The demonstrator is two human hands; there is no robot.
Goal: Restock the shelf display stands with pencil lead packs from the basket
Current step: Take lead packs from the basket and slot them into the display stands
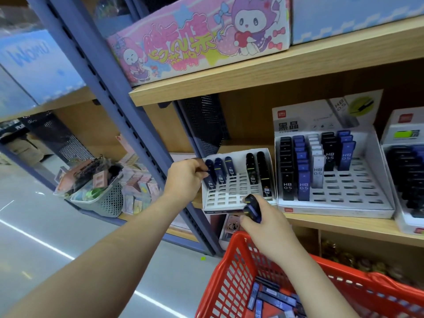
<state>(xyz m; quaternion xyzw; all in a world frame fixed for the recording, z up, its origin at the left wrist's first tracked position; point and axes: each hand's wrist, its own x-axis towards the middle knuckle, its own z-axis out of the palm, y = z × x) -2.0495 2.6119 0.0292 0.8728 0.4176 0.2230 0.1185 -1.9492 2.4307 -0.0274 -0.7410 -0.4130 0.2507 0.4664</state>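
Head view shows both hands working at a wooden shelf in a shop. The left hand reaches to the small white display stand at the left end of this shelf. Its fingers are curled and pinch a dark blue lead pack that stands in the leftmost column of the stand. Two more blue packs stand in the next columns, and two black packs stand in the columns at the right side.

The right hand is lower, just in front of this stand and above the red basket. It grips a bundle of lead packs, dark blue and black. How many packs are in the bundle, I cannot tell. On the bottom of the basket lie loose lead packs, flat and in different directions, some marked HB.

Just beside the small stand, on its right, is a larger display stand. It holds rows of black, blue and white packs marked HB 0.5 in its left columns. A third stand with dark packs is at the right edge, partly cut off.

A pink box with cartoon figures is on the shelf above. A blue metal post is left of the stands, and behind it, on the neighbouring shelf, a grey basket is full of small goods.
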